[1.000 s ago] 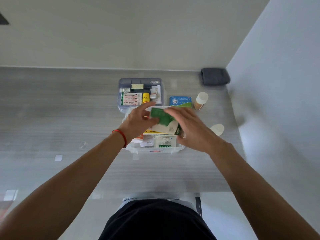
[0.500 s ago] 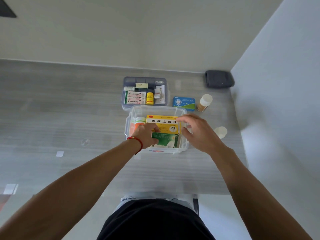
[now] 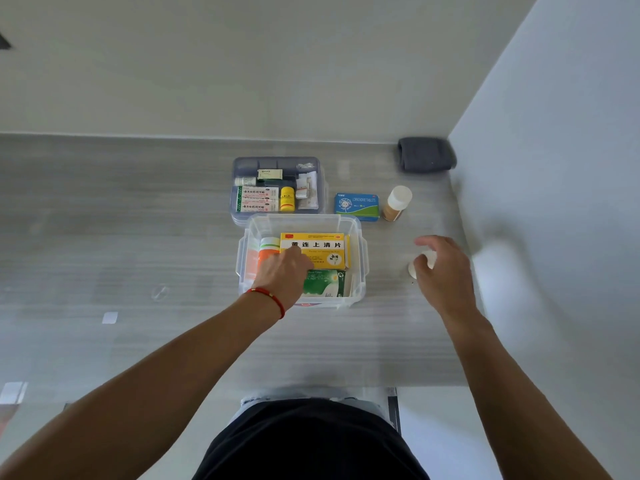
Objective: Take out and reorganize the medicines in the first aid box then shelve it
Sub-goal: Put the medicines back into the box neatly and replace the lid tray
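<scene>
Left hand [image 3: 284, 271], red cord on wrist, inside clear plastic first aid box [image 3: 360, 258] at table centre; fingers curled down onto yellow medicine carton [image 3: 322, 249], grip on it not discernible. Green-and-white carton [image 3: 323, 284] just beside, orange-capped bottle [image 3: 268, 249] at box's left. Right hand [image 3: 445, 268] loosely open, fingers over small white bottle [image 3: 420, 266] on grey wood-grain table [image 3: 138, 254]. Behind: grey compartment tray [image 3: 322, 188], blue-green tablet box [image 3: 356, 206], white-capped brown bottle [image 3: 397, 203].

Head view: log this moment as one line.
left hand: in clear box, on yellow carton | right hand: closing on white bottle | green carton: in box
</scene>
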Action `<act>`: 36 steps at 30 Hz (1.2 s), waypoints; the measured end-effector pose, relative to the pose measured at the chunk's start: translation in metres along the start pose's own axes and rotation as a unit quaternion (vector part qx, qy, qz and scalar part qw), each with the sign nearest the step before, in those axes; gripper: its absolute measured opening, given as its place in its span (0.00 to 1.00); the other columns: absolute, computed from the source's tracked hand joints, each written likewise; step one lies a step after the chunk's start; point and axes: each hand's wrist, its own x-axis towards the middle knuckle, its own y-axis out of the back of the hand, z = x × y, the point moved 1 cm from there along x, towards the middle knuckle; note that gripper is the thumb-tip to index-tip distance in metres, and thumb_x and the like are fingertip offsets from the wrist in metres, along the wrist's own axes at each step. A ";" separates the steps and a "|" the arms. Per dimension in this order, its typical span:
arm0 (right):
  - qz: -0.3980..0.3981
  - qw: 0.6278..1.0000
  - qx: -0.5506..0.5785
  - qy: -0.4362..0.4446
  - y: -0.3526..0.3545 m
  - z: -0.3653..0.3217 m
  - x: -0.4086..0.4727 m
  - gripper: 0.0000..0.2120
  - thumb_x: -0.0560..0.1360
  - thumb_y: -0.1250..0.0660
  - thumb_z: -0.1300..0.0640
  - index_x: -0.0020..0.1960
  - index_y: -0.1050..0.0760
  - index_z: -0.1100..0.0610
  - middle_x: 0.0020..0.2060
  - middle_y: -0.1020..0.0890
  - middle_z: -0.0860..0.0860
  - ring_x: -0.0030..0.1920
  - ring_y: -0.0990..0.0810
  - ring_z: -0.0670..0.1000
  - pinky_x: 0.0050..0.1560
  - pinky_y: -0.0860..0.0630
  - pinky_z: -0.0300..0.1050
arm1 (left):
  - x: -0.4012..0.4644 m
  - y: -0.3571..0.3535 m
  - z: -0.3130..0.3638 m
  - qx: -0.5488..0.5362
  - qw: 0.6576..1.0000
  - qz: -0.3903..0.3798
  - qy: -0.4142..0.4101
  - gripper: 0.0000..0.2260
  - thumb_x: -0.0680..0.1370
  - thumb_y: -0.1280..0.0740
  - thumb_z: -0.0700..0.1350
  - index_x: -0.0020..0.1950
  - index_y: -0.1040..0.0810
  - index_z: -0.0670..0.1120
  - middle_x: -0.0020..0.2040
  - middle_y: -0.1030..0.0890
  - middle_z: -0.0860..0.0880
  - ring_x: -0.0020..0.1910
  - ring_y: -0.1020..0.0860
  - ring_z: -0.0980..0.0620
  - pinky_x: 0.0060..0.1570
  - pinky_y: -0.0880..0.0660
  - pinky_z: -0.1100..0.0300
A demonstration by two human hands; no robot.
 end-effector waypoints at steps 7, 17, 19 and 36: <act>-0.094 0.986 -0.128 -0.048 -0.009 0.034 0.001 0.27 0.78 0.30 0.63 0.75 0.30 0.54 0.73 0.28 0.54 0.71 0.31 0.60 0.67 0.28 0.56 | 0.012 0.009 0.008 -0.054 0.998 -0.011 0.038 0.08 0.78 0.34 0.38 0.50 0.17 0.48 0.51 0.17 0.47 0.47 0.18 0.44 0.49 0.19 0.52; -0.062 0.991 -0.116 -0.022 -0.012 0.039 0.007 0.20 0.78 0.32 0.68 0.69 0.24 0.55 0.66 0.21 0.56 0.66 0.26 0.60 0.61 0.26 0.54 | 0.008 0.004 -0.011 -0.224 0.973 0.020 0.053 0.13 0.77 0.35 0.32 0.54 0.14 0.43 0.56 0.17 0.44 0.53 0.19 0.46 0.58 0.21 0.54; -0.045 0.993 -0.112 -0.014 -0.006 0.033 0.006 0.20 0.78 0.31 0.66 0.68 0.24 0.54 0.64 0.21 0.55 0.66 0.26 0.60 0.60 0.25 0.55 | 0.003 0.007 -0.015 -0.247 0.966 0.042 0.057 0.14 0.76 0.35 0.32 0.56 0.15 0.44 0.56 0.17 0.45 0.48 0.21 0.50 0.54 0.23 0.61; -0.137 0.969 0.169 0.115 -0.022 -0.132 0.006 0.15 0.72 0.25 0.55 0.58 0.18 0.51 0.48 0.15 0.42 0.47 0.16 0.41 0.48 0.18 0.38 | -0.020 0.044 -0.064 -0.346 0.911 0.202 0.102 0.14 0.72 0.34 0.29 0.49 0.14 0.44 0.43 0.14 0.50 0.42 0.18 0.55 0.45 0.27 0.78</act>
